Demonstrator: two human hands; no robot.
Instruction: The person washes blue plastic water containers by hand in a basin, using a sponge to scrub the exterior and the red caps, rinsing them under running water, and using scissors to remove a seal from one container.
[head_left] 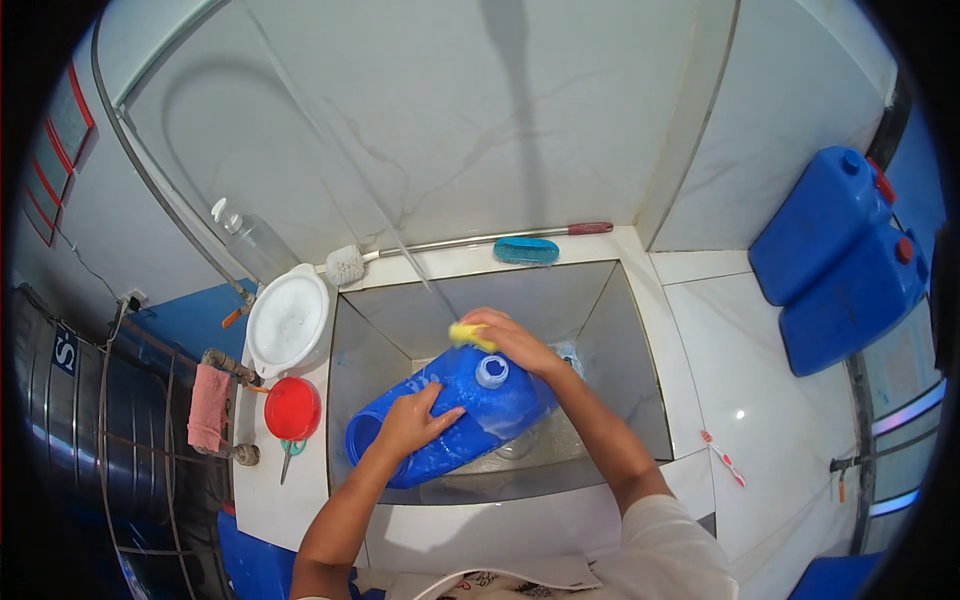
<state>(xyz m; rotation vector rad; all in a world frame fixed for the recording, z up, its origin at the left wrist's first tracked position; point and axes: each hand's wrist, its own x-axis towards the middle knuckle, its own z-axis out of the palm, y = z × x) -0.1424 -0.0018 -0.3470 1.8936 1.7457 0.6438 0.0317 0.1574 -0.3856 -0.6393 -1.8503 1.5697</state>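
A blue plastic jug (490, 425) lies tilted over the tiled basin, with foam on its surface and its pale-rimmed neck uncapped. At its left end is a wide round opening. My left hand (415, 422) grips the jug's upper side, thumb pointing right; part of its fingers is hidden. In my right hand (510, 340) is a yellow sponge (472, 336), pressed to the far shoulder of the jug just beyond the neck. Under the jug, the wet floor of the basin (385, 378) shows in part.
Along the far ledge lie a blue scrub brush (526, 250) and a long-handled white brush (346, 265). On the left ledge stand a white basin (288, 320), a red bowl (293, 407), scissors (288, 460) and a pump bottle (255, 243). Blue jerrycans (850, 290) and a toothbrush (724, 458) are at right.
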